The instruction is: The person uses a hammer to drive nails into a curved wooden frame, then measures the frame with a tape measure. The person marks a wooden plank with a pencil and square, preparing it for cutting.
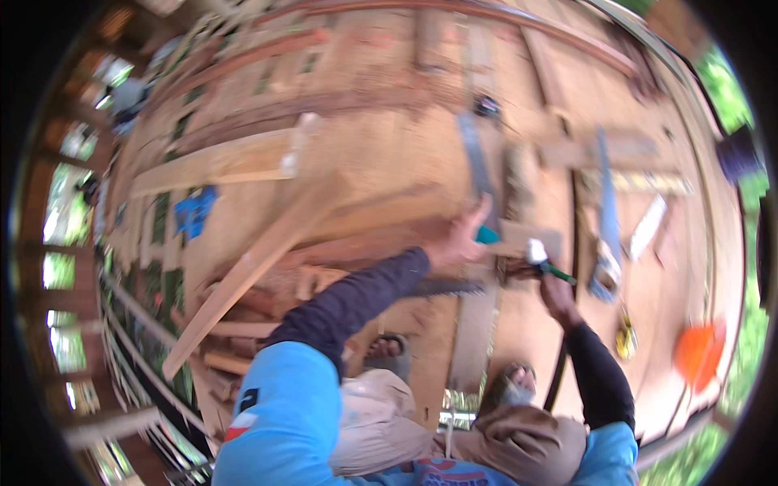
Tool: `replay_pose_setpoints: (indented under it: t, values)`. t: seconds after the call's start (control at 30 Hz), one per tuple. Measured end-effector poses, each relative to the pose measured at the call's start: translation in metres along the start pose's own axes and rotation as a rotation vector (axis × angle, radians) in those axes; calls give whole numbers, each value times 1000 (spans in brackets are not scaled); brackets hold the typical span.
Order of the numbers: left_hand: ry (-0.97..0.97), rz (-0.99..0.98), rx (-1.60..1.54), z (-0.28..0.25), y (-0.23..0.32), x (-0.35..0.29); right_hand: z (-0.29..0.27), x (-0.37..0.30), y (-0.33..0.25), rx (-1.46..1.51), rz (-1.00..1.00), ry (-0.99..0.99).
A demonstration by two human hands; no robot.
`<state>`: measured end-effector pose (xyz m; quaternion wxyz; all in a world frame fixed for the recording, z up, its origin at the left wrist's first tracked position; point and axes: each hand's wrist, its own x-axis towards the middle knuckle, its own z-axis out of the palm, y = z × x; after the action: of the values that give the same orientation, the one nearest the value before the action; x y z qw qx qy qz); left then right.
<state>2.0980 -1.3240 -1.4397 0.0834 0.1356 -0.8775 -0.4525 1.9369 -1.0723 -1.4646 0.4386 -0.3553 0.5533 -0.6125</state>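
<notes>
In my right hand point(557, 296) is a slim tool with a green handle point(559, 274) and a pale, shiny end, probably a hammer, over a short wooden block point(531, 238). My fingers are closed round its lower part. My left hand point(460, 236) reaches in from the left, blurred by motion, its thumb stretched upward. At its fingertips is a small green piece point(487, 235); whether I grip it cannot be made out. The block lies between my hands, across a long plank point(474, 340). A dark toothed blade point(446, 287) lies just below my left hand.
A handsaw point(606, 219) lies to the right, near a yellow tool point(626, 336) and an orange object point(701, 352). Long boards point(259, 263) and offcuts crowd the left. A blue-grey strip point(470, 150) and a small dark object point(486, 105) lie ahead. My sandalled feet point(385, 348) stand close by.
</notes>
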Motion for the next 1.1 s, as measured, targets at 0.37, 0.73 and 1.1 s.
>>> replay_pose_setpoints:
  t: [0.37,0.73,1.1]
  values:
    - [-276,15,309,55,45,-10,64,-61,40,610,393,233]
    - [-307,97,638,61,61,-8,71,-43,49,629,413,269]
    - [-247,286,586,87,55,14,46,-50,41,440,348,282]
